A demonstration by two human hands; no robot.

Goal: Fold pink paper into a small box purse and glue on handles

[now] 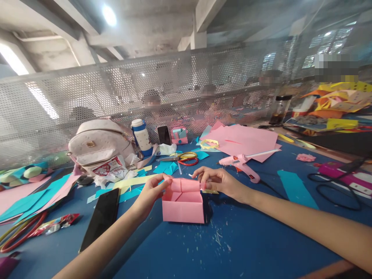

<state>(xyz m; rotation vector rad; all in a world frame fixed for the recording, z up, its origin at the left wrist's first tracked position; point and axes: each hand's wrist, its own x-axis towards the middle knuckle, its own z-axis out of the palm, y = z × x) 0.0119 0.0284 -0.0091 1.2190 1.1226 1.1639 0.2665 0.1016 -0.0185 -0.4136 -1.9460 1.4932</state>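
left forearm is seen nearest, run in from the bottom edge. at far left, a red snack wrapper is printed, lettering not legible. on the backpack, left of centre, a metal plate is fixed; no brand can be read there, nor on the red-and-white packet. by the left hand, thumb against fingers, the left rear wall of an open pink paper box is pinched, just below frame centre. the right hand is curled at the right rear corner; whether paper is gripped cannot be told. step, as judged: walls being shaped or fixed; for the next move, a steady hold and aligned edges seem called for. right of centre, a pink glue gun is laid down, no label legible.
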